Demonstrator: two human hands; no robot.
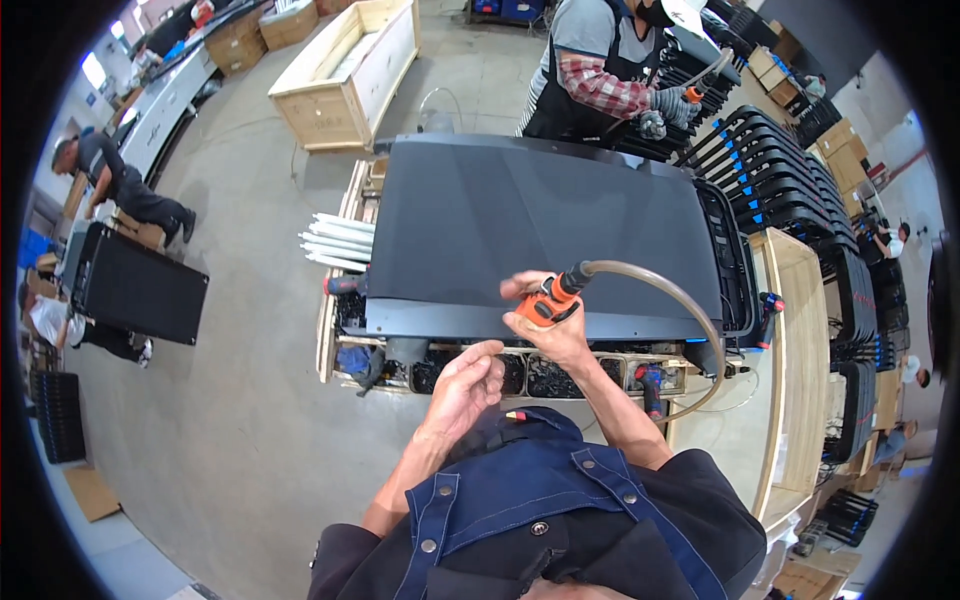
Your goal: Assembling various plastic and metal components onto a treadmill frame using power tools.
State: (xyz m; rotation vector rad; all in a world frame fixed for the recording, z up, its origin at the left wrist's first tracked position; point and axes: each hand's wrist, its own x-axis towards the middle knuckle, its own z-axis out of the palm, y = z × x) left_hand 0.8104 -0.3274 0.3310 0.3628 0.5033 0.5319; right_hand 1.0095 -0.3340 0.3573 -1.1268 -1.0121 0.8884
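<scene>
Where the grey concrete floor (pixel 250 420) of a workshop spreads out, a wooden bench (pixel 790 330) carries a large black panel (pixel 530 230), lying flat. Right hand (pixel 555 320): closed around an orange air tool (pixel 545 300) fed by a tan hose (pixel 690 310), resting at the panel's near edge. Left hand (pixel 465 385): fingers curled together just below that edge; whether it pinches anything cannot be told. Wooden crate (pixel 350 70) stands beyond; stacked black frames (pixel 790 170) to the right. Another person's gloved hand (pixel 670 105) works opposite.
</scene>
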